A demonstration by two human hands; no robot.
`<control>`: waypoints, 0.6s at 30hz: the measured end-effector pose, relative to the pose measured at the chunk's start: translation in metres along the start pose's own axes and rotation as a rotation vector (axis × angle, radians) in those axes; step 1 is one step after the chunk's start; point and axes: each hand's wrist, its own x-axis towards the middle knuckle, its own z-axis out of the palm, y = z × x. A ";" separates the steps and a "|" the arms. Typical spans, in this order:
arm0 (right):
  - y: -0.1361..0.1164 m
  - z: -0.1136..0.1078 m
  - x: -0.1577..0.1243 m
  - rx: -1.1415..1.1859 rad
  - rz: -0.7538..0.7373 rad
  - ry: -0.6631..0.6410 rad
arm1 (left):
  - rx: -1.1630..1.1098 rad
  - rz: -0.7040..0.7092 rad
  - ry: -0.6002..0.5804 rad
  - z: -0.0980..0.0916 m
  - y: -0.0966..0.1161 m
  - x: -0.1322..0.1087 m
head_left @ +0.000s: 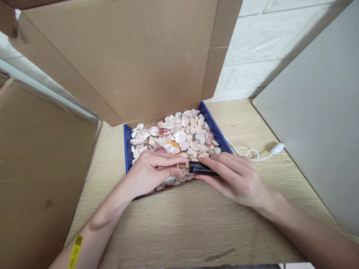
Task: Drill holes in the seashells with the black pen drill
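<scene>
My right hand [235, 177] is wrapped round a black mini electric drill [203, 169], held level and pointing left. Its brass-coloured chuck reaches between the thumb and forefinger of my left hand [157, 168]. Those fingers are pinched together at the drill's tip, on what looks like a small seashell, mostly hidden by the fingers. Both hands are over the front part of a shallow blue-sided box [214, 125]. Many white and pinkish seashells [193, 130] fill it, among them a scallop shell dotted with small holes [180, 136] and an orange shell [175, 145].
A tall cardboard panel [140, 56] stands upright at the box's back. Another cardboard piece [42, 168] is at the left, a pale grey panel [314, 112] at the right. A white cable [252, 152] with a plug lies on the wooden table [179, 228]. Behind is a white brick wall [260, 41].
</scene>
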 end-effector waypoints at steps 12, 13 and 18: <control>0.000 -0.001 0.002 -0.027 0.019 0.041 | -0.039 -0.064 -0.042 -0.002 0.001 -0.003; 0.000 -0.001 0.002 -0.027 0.022 0.040 | -0.031 -0.066 -0.041 -0.002 0.001 -0.003; 0.000 -0.001 0.000 -0.034 0.032 0.044 | -0.005 -0.086 0.007 -0.003 0.006 -0.002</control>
